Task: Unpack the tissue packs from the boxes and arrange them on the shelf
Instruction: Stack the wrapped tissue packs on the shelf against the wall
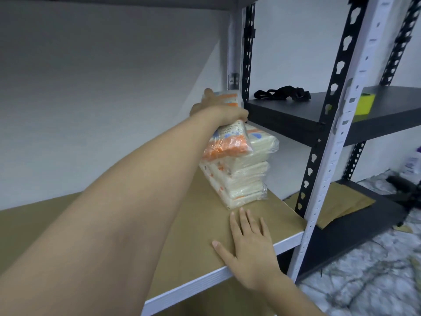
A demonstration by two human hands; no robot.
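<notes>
- the left hand (218, 108) grips a tissue pack (227, 137) from above, tilted, its lower end touching the top of the stack of packs (241, 174) at the back right corner of the shelf (196, 236), likely to lay it flat there.
- the right hand (248, 242) lies flat and empty on the shelf's front edge, probably as a brace.
- the black upright (248, 53) and dark neighbouring shelf (296, 115) sit close on the right, so there is little room that way; a black strap (282, 93) and yellow tape roll (365, 103) lie there.

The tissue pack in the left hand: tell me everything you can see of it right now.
The tissue pack is a soft bundle in clear, crinkly plastic wrap, white with orange printing and small blue marks. The left hand grips it from above, fingers closed over its top. It is tilted, with its lower end resting on the stack of tissue packs at the right end of the brown shelf board. Its far end is hidden behind the hand.
</notes>
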